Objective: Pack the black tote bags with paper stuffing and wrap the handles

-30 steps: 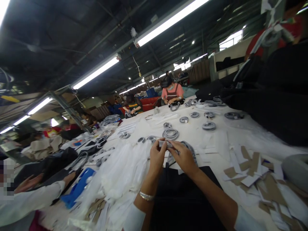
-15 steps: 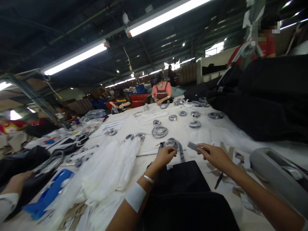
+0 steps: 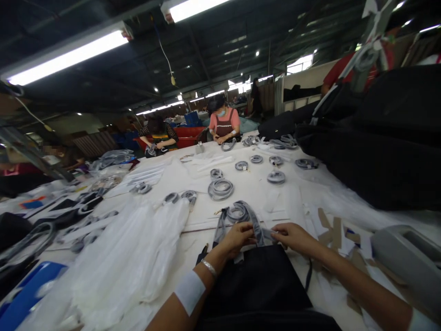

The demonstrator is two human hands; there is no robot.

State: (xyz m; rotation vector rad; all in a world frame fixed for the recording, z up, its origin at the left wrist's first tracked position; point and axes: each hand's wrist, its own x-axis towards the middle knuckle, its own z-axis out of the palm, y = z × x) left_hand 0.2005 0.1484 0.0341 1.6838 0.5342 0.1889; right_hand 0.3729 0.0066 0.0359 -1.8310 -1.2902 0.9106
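Note:
A black bag [image 3: 258,280] lies in front of me, its handle [image 3: 257,227] wrapped in greyish plastic and arching up from the top edge. My left hand [image 3: 239,238] is closed, its fingertips at the inner side of the handle; what lies between them is partly hidden. On the other side, my right hand [image 3: 292,235] pinches a small flat grey strip [image 3: 268,234] and brings its end against the handle. A coiled, wrapped strap [image 3: 237,212] sits just behind, within the handle's loop.
Several coiled grey straps [image 3: 220,189] are spread over the white table [image 3: 193,177]. Clear plastic bags [image 3: 138,257] are heaped at left, near a blue object [image 3: 31,294]. Cardboard scraps [image 3: 336,234] and a grey machine [image 3: 406,257] stand right. Co-workers [image 3: 224,122] work at the far side.
My right hand has moved left with the grey strip, up to the handle. My left hand has come closer to the handle. The camera view has shifted; a hand at far left is gone from view.

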